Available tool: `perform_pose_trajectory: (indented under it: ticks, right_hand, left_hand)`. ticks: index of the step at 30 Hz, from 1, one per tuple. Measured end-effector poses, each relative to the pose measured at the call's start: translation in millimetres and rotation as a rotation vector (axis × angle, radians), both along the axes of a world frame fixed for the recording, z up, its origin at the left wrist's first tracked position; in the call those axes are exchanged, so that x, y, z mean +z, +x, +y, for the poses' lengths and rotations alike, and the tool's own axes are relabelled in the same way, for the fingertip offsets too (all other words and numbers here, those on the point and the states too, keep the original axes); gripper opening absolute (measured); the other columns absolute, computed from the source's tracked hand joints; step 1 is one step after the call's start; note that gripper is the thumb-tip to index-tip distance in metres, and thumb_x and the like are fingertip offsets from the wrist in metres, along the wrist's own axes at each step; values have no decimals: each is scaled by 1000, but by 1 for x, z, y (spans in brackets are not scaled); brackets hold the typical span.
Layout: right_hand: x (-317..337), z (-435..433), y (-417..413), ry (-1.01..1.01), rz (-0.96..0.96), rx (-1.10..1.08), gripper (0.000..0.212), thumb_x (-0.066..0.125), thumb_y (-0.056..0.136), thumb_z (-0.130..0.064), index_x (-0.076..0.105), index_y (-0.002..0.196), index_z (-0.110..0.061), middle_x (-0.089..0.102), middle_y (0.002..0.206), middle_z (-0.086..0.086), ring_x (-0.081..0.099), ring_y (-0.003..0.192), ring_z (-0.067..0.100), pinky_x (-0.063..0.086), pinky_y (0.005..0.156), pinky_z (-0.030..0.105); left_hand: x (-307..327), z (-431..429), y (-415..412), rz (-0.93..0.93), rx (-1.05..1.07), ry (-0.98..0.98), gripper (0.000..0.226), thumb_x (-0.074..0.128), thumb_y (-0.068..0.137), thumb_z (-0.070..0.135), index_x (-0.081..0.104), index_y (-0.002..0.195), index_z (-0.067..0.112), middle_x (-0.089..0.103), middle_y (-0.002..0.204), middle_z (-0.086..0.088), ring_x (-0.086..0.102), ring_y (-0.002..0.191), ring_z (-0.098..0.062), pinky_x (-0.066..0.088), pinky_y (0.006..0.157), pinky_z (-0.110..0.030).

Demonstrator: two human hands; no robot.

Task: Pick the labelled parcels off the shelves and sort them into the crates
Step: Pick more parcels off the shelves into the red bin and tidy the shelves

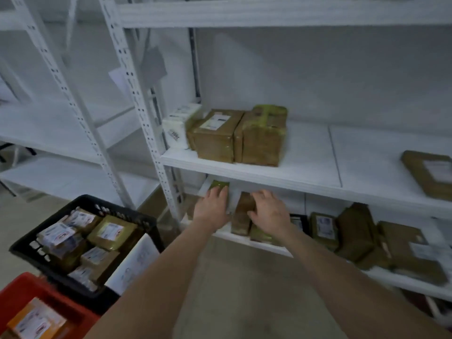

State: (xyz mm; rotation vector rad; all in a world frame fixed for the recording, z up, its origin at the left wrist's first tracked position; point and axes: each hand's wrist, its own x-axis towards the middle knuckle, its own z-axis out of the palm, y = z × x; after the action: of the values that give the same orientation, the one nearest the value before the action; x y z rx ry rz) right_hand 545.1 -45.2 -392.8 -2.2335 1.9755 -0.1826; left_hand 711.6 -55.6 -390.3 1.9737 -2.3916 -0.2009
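1. Though motion blur softens every edge, the right hand (270, 212) can be seen bending its spread fingers over the top of an upright brown parcel (242, 211), thumb on its near side, gripping it. The parcel stands at the left end of the lower shelf (269, 248), and the hand covers its right side.
2. Just to the left, the left hand (211, 207) lies with fingers straight on a green-taped parcel (220, 184), which is largely hidden under the middle shelf (269, 177).
3. Farther right on the lower shelf, heaped brown parcels (325, 228) carry white labels whose print is illegible.
4. On the middle shelf a white parcel (179, 126), a labelled brown box (215, 135) and a green-taped box (264, 135) touch in a row. The right edge cuts off another flat parcel (430, 174).
5. Near left, a black crate (117, 211) holds brown parcels with unreadable white labels.
6. At the near left corner, a red crate (36, 285), cut off by the frame, holds an orange labelled parcel (34, 319).
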Motion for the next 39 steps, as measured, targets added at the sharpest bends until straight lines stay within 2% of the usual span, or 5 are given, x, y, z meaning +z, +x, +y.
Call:
perform_pose_trajectory:
  ticks: [12,23,30,34,39]
  right_hand:
    - [39,-20,-144,-67,-54,-197,56,50,95,-38,32,145,-21,29,150,7,33,133,26,33,107,38]
    - [70,-178,-118,-35,-432,-196,60,50,95,-42,29,148,-24,35,145,12,44,127,32,40,105,42]
    - [68,-240,-114,27,-589,-182,56,47,97,-45,32,148,-28,38,148,13,41,133,29,34,110,37]
    - [71,-236,-147,-68,-732,-333,44,51,95,-43,52,131,-17,59,129,6,55,118,24,41,96,28]
    - [69,-219,-201,-22,-959,-555,51,53,91,-53,59,118,-11,62,108,8,58,102,28,45,85,33]
  left_hand:
    - [46,-53,-144,50,-145,-143,63,53,92,44,28,144,18,34,145,-8,39,130,-26,41,101,-40]
    - [85,-201,-121,406,161,-229,59,41,98,40,28,146,8,33,148,-18,33,136,-34,36,107,-48]
    - [87,-262,-121,369,294,-78,51,38,98,41,40,132,3,54,129,-21,48,123,-37,42,100,-45]
    - [89,-254,-149,704,243,-162,47,51,95,36,50,130,5,61,121,-13,58,110,-31,44,82,-31]
    - [89,-243,-202,1015,129,-55,33,55,95,31,66,119,13,68,115,-7,60,111,-24,44,91,-26]
